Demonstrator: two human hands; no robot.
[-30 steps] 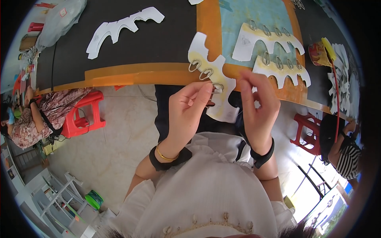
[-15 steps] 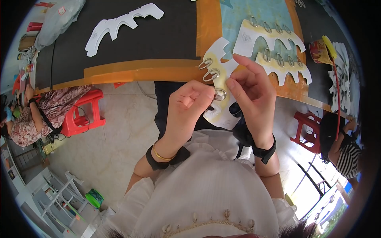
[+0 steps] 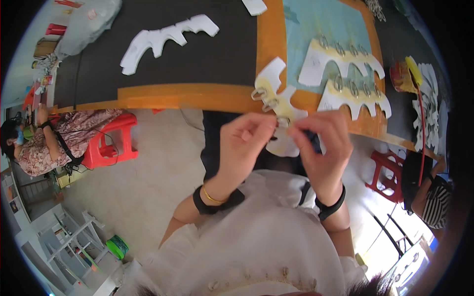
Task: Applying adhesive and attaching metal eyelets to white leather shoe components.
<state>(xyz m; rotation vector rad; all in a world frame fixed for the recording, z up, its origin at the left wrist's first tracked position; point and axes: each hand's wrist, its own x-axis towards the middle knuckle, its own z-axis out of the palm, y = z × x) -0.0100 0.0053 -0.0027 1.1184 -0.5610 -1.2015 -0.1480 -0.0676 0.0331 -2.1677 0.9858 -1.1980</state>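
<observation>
I find the yellow-stained white card [image 3: 287, 106] at the table's near edge, between the hands, its near end over the person's lap. The left hand [image 3: 243, 148] pinches a metal ring [image 3: 283, 122] on the card between thumb and finger. The right hand [image 3: 330, 145] has its thumb and finger drawn together at the card's right side; I cannot tell whether they grip anything. Two ringed white cards [image 3: 356, 101] lie right, partly on a blue sheet [image 3: 321, 19]; a plain white strip [image 3: 168, 37] lies far left.
</observation>
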